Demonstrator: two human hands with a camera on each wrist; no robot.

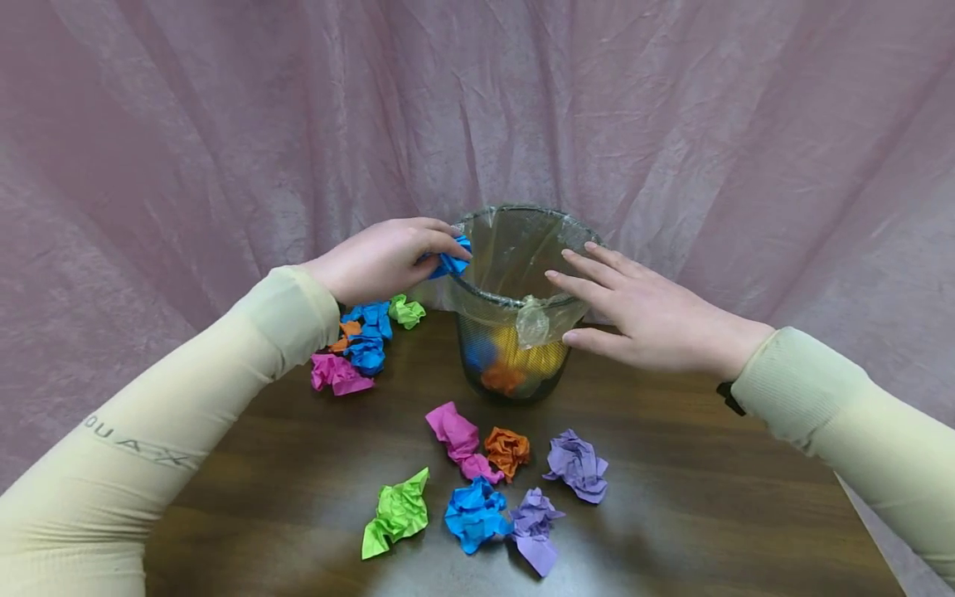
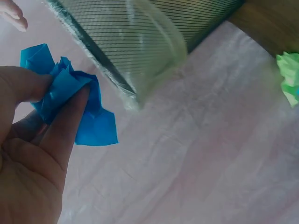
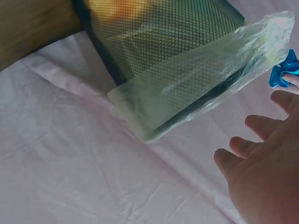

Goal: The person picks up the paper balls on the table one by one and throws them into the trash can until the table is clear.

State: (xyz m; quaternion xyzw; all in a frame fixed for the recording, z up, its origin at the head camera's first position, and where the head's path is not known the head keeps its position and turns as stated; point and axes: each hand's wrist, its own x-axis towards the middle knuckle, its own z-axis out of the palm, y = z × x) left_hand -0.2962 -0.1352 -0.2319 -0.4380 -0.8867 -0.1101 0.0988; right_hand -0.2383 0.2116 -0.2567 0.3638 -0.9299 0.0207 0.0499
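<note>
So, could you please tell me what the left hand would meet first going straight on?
Probably the right hand, across the open bin, though depth is unclear and its rim might come first.

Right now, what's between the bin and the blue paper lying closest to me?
Pink paper and orange paper lie between the bin and that blue paper; the head view shows it.
</note>
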